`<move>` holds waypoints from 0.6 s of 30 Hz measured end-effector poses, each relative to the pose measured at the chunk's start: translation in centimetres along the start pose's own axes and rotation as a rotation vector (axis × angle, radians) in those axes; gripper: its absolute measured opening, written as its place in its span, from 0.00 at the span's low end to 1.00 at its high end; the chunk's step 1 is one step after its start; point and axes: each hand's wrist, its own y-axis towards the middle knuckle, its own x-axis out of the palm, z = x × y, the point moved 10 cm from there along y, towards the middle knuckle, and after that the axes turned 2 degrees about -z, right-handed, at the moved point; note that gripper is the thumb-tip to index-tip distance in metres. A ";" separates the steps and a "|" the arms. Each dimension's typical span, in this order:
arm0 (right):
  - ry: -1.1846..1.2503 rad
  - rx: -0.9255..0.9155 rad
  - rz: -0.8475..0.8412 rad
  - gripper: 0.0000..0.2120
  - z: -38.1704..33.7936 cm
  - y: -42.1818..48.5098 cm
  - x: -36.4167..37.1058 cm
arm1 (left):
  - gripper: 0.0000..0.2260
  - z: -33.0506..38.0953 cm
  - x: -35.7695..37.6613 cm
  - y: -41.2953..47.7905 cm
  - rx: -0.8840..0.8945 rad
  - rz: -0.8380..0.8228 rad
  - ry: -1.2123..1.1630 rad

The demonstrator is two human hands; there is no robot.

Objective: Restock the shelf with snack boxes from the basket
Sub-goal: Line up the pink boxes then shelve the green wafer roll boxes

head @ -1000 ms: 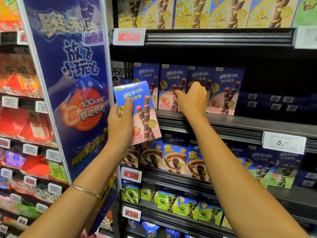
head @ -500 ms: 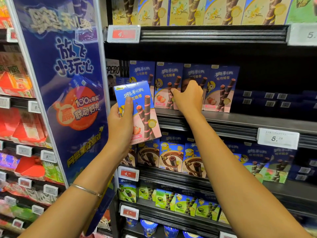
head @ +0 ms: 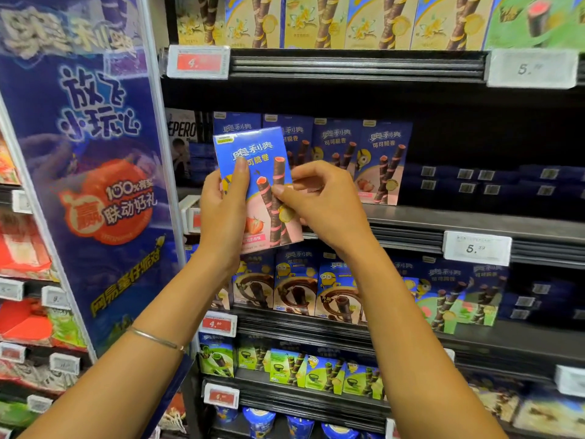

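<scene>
Both hands held one snack box [head: 258, 185] up in front of the shelf [head: 474, 221], at the level of the middle row. The box was blue on top and pink below, printed with two dark wafer rolls and a strawberry, and it stood upright with a slight tilt to the left. The left hand [head: 226, 213] gripped its left edge, the thumb pressed flat across the front and the other fingers hidden behind the box. The right hand [head: 319, 201] pinched the right edge, thumb tip on the front face near the printed rolls and fingers [head: 304, 174] curled round the side and back. So both hands were closed on the same box, and it touched nothing else.

Just behind it on the shelf stood a row of matching boxes [head: 361, 156], upright and side by side, facing out. To the right of that row lay dark blue boxes [head: 474, 182] turned flat, with their barcodes showing. A white price tag [head: 477, 248] hung on the shelf rail below them. The shelf above carried yellow boxes [head: 348, 20], and the one below held blue boxes [head: 296, 286] with a chocolate picture. A tall blue banner [head: 91, 172] stood at the left. A thin bracelet [head: 156, 339] circled the left wrist.
</scene>
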 end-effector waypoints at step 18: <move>0.103 0.218 0.277 0.12 4.5 1.2 -11.2 | 0.15 0.4 1.5 2.0 0.136 0.071 0.152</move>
